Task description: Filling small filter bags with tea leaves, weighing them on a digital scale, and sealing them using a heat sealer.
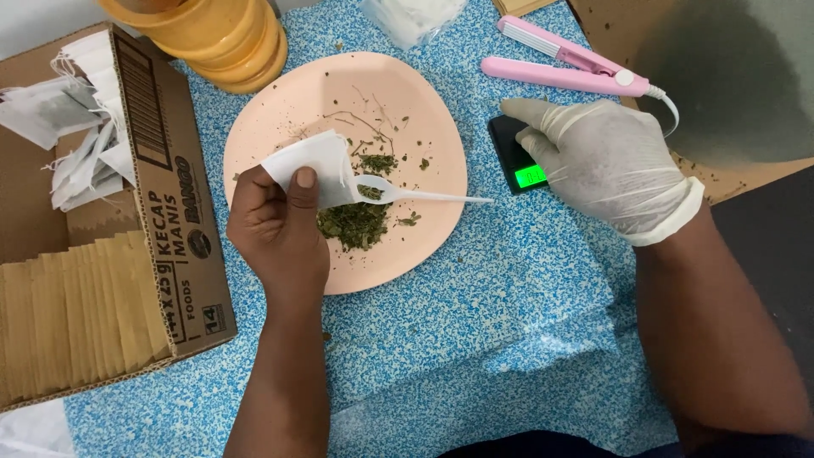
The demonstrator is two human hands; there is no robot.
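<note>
Fingers, left hand (278,227): closed on a small white paper sachet (312,165), pinched between thumb and fingertips at frame centre-left.
Fingers, right hand (604,163): gloved in white, spread flat and laid on a small black scale (514,156) with a green lit display; nothing is gripped.
Sachet: held above a pink plate (424,110), just beside a white plastic spoon (415,196) lying on the plate.
Spoon: its bowl is set against a heap of dried green leaves (353,224) at plate centre.
Pink sealing tool (564,68): placed at upper right, beyond the scale.
Cardboard box (161,212): seen at left, brown with dark printing and a barcode on its side; filled with tan envelopes (68,314) and white sachets (72,136).
Yellow stacked tubs (212,34): found at upper left.
Surface: covered by a blue-and-white speckled cloth (509,322).
</note>
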